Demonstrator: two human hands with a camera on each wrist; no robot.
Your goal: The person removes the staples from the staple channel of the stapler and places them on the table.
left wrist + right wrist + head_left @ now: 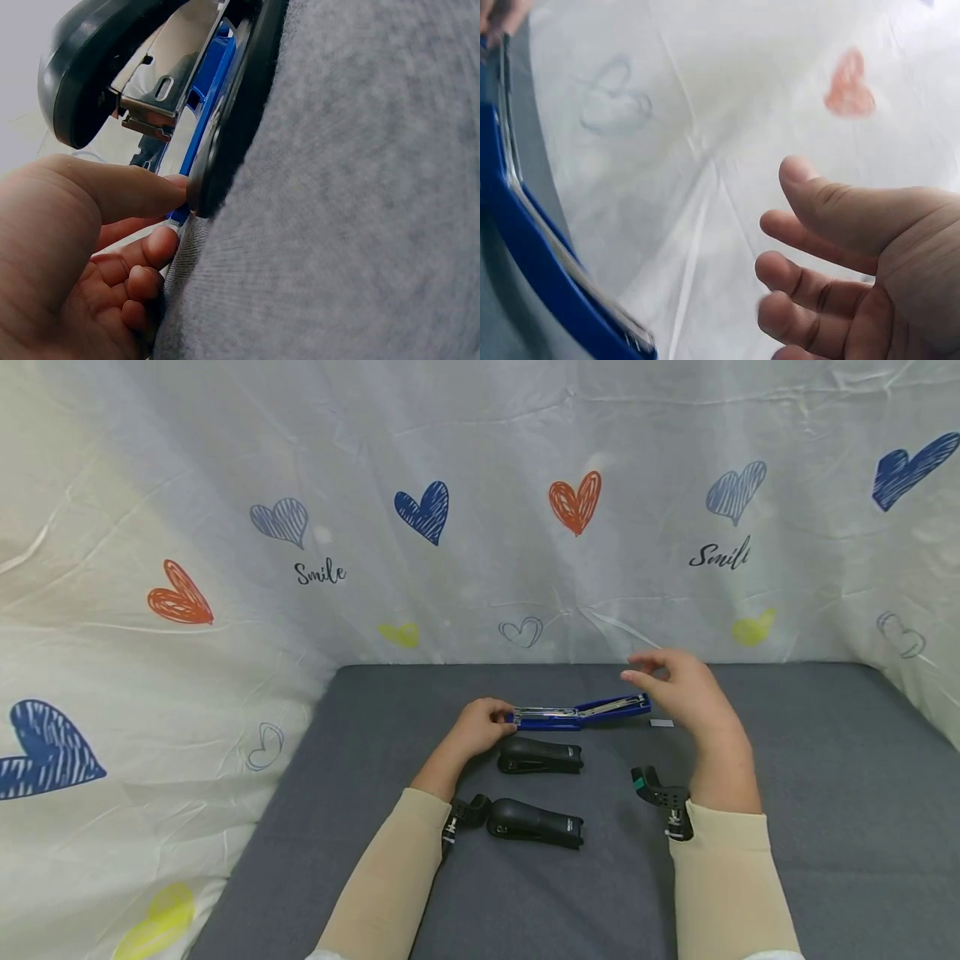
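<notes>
A blue stapler (577,714) lies at the back of the table, swung wide with its metal magazine showing. Its left end is pinched between the thumb and fingers of my left hand (482,724). In the left wrist view a black stapler partly covers the blue stapler (213,82) behind it. My right hand (686,693) hovers above the blue stapler's right end, fingers loosely bent and holding nothing. The right wrist view shows this hand (840,255) apart from the stapler's blue arm (551,281). A small pale strip (662,723) lies just right of the stapler.
Two black staplers lie in front of the blue one, a nearer one (536,824) and a farther one (540,756). The grey cloth-covered table (840,793) meets a white curtain (480,585) printed with hearts at the back and left.
</notes>
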